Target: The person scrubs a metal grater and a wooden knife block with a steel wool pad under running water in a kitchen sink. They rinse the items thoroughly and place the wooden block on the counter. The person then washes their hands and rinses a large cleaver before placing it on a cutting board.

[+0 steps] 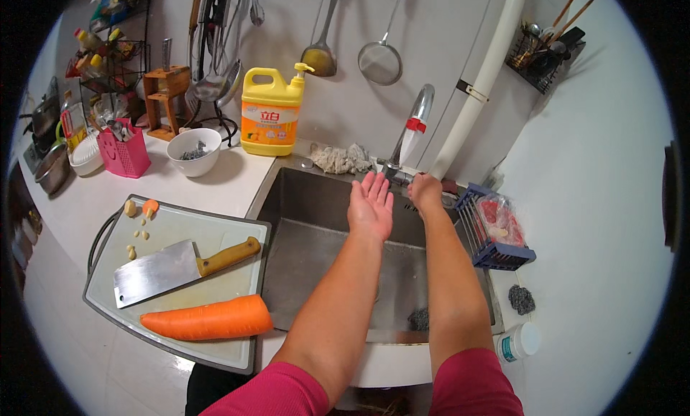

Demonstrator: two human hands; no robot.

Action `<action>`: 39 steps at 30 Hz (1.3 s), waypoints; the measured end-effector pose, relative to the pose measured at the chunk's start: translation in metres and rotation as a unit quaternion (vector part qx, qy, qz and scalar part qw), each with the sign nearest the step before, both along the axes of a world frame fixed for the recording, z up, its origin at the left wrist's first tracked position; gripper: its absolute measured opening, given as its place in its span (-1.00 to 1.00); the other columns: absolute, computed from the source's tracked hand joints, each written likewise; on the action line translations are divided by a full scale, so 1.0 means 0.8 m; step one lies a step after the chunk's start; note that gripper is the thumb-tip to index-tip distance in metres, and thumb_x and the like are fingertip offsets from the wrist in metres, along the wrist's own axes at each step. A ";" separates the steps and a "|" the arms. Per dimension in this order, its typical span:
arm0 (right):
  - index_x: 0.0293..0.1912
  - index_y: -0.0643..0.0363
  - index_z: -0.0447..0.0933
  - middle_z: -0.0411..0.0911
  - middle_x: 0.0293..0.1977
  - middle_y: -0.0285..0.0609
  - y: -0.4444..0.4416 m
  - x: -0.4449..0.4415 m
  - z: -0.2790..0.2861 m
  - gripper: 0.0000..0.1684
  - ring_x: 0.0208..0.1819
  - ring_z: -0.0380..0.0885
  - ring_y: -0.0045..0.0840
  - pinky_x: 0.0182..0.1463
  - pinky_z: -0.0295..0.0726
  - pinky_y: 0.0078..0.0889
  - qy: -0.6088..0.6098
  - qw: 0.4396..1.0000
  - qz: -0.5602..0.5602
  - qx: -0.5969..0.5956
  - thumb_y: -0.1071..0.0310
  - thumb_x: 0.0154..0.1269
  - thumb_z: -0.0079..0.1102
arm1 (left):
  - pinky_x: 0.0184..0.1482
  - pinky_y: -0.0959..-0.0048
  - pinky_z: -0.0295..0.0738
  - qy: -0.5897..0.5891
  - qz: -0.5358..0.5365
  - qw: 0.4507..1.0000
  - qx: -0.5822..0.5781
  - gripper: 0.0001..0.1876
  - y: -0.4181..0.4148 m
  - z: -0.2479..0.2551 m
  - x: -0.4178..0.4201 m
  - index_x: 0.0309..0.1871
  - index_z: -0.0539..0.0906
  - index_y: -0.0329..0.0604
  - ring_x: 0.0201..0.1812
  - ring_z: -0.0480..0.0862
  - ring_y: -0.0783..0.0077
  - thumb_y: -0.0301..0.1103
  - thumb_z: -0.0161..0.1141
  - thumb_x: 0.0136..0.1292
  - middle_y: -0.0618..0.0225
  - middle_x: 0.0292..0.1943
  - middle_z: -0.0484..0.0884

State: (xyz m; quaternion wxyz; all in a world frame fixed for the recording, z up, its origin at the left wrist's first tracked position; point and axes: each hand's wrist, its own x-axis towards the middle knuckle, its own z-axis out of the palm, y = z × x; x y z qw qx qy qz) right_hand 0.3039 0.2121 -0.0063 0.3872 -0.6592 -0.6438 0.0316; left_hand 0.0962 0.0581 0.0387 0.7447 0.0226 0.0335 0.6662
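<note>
My left hand (372,208) is held palm up over the stainless steel sink (312,276), just in front of the faucet, with nothing in it. At the faucet's base, my right hand (425,192) has its fingers curled around the handle, which they mostly hide. The curved chrome faucet (423,103) carries a white nozzle (409,146) with a red clip. No stream of water can be made out. On the cutting board (210,222) to the left lie a cleaver (161,273), a cut carrot (207,319), a carrot end (150,206) and several garlic pieces (131,251).
Behind the board stand a white bowl (197,165) holding steel wool and a yellow detergent jug (271,114). A rag (342,159) lies behind the sink. A blue rack (501,259) with a plastic bag sits at its right edge, near a steel scourer (521,299) and a white jar (520,341).
</note>
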 end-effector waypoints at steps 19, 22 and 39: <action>-0.31 0.08 0.55 0.52 -0.51 -0.33 -0.184 -0.164 0.086 -0.48 -0.56 0.41 -0.59 -0.54 0.35 -0.57 0.615 0.710 0.184 -0.289 -0.16 0.52 -0.03 | -0.52 0.50 0.44 0.128 -0.090 0.987 -0.035 -0.63 -0.010 -0.001 -0.013 -0.19 0.61 0.05 -0.60 0.52 0.62 0.09 -0.03 0.49 0.53 -0.47 0.65; -0.24 0.10 0.61 0.65 -0.40 -0.18 -0.172 -0.155 0.043 -0.48 -0.47 0.59 -0.25 -0.45 0.50 -0.16 0.279 0.949 0.107 -0.102 -0.17 0.47 0.00 | -0.31 0.11 0.60 0.134 -0.216 0.967 0.003 -0.52 -0.030 0.007 0.004 -0.27 0.54 -0.05 -0.42 0.64 0.17 0.21 -0.02 0.43 0.27 -0.37 0.63; 0.39 0.12 0.36 0.32 0.39 0.03 -0.250 -0.188 0.055 -0.20 0.45 0.21 -0.24 0.49 0.12 -0.24 0.395 0.847 0.279 -0.220 -0.31 0.52 -0.27 | 0.00 0.06 0.43 0.239 -0.095 0.966 0.001 -0.51 0.020 -0.064 0.010 -0.07 0.55 0.07 -0.08 0.55 0.17 0.29 -0.05 0.40 0.28 -0.12 0.60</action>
